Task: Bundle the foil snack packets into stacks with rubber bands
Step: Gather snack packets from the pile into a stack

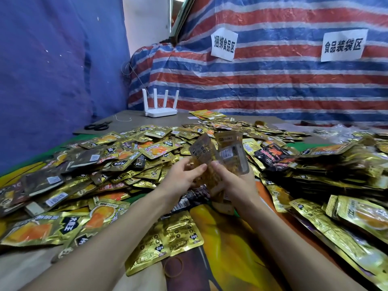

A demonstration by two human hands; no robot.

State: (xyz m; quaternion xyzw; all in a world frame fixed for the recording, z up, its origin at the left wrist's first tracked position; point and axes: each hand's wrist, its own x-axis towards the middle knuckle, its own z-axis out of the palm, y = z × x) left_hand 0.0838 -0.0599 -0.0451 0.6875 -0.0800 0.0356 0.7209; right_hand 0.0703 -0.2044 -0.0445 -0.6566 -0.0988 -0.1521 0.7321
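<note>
A wide heap of gold foil snack packets (147, 148) covers the table, with a few black ones (270, 156) among them. My left hand (180, 175) and my right hand (233, 179) hold a small upright stack of gold packets (220, 156) between them above the heap, thumbs pinching its lower part. A single packet at the left of the stack tilts away from the rest. A tan rubber band (173, 267) lies loose on the cloth near the front edge, beside two flat gold packets (165, 242).
Black scissors (97, 126) and a white router (160, 111) sit at the far left of the table. A striped tarp with two paper signs (223, 44) hangs behind. Stacked gold packets (340, 164) pile up on the right.
</note>
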